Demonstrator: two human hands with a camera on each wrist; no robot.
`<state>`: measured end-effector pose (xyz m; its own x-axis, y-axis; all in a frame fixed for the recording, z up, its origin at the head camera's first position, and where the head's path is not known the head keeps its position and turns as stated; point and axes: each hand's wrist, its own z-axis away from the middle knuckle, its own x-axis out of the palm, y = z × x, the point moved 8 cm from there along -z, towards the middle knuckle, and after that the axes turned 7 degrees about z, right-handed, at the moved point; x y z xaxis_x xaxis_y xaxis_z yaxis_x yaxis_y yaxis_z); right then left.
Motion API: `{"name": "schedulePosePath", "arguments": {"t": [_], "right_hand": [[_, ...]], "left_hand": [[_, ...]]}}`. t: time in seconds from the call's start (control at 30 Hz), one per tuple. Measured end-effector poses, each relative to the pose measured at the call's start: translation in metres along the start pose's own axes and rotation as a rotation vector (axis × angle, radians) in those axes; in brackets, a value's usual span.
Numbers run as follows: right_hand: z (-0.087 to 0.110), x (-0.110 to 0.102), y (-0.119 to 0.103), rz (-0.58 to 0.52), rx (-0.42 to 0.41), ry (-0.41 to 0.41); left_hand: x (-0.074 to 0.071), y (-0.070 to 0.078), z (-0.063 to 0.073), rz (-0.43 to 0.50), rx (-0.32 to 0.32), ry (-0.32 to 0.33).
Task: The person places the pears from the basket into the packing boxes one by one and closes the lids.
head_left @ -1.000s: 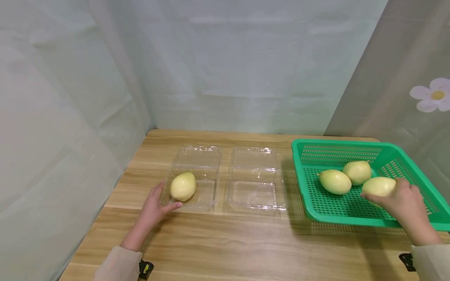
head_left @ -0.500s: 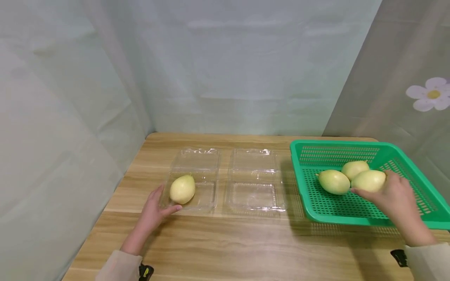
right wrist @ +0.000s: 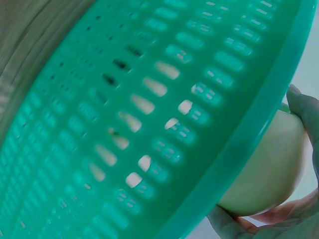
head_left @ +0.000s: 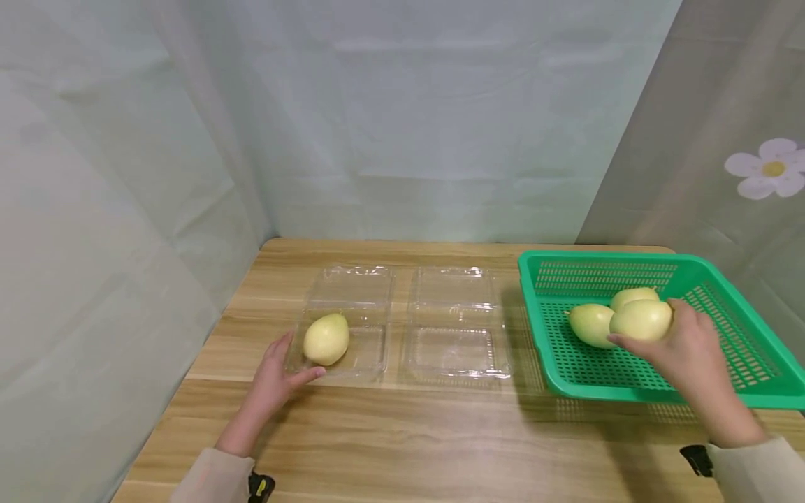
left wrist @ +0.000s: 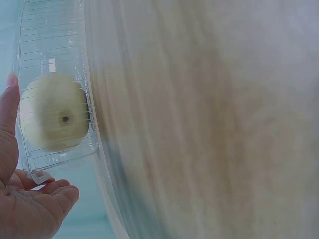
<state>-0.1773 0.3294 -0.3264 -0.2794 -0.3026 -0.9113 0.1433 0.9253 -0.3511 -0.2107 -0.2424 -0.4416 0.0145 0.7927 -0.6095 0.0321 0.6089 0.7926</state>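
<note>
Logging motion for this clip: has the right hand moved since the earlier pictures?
Yes, leftward: the right hand, gripping a pale fruit, is now nearer the left side of the green basket.

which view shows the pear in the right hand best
The head view: nearly the whole pear shows in the right hand. In the right wrist view, the basket hides part; the left wrist view doesn't show it.
</note>
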Motion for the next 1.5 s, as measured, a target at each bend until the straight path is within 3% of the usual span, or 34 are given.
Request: {"name": "schedulePosePath", "arguments": {"t": [0.43,0.77,1.23,1.5], "right_hand": [[-0.003,0.005,-0.036,-0.056,-0.030,-0.016],[-0.007,0.008,-0.063,-0.097,-0.099,0.007],[-0.005,0.021,-0.107,-0.164,-0.152,-0.056],[-0.002,0.027,-0.131,-0.167,-0.210,-0.044]], "left_hand": [[0.000,0.003,-0.003,-0.002,0.000,-0.007],[0.001,0.002,-0.001,-0.008,-0.009,-0.008],[0.000,-0.001,-0.001,-0.004,-0.003,-0.005],[-0.001,0.000,-0.001,-0.019,0.002,0.006]]}}
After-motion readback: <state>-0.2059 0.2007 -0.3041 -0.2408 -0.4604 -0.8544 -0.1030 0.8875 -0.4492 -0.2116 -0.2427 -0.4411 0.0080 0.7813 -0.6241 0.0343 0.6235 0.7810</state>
